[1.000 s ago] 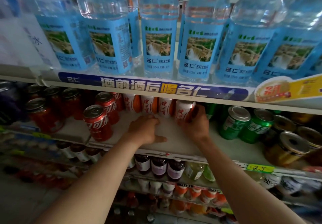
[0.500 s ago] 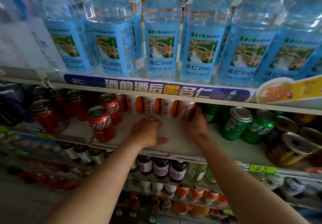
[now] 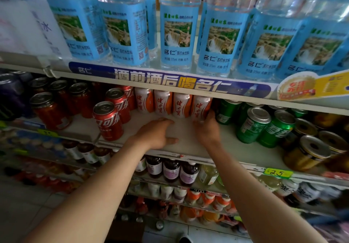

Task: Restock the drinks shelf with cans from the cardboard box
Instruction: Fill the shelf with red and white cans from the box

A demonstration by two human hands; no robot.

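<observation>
So I'm at the drinks shelf [image 3: 117, 129] and there's a row of four white-and-orange cans [image 3: 172, 105] sitting at the back edge, tucked under the shelf above. My right hand [image 3: 207, 129] has its grip around the rightmost can [image 3: 201, 107] of that row, low on its side, right next to the green cans [image 3: 253, 125] at the right end of the shelf. I think the fingers are wrapped round it, but they're mostly hidden behind the can, so take that with a grain of salt. My left hand [image 3: 158, 135] is just lying flat on the bare shelf in front of the row, fingers loose and apart, holding nothing.

Progress-wise: one back row is in, and the whole front half of that lane out to the front edge is still bare, between the red cola cans [image 3: 109, 122] on the left and the green ones. So I'd say early days, lots more cans to go. The cardboard box isn't in view at all, presumably somewhere down below me.
</observation>
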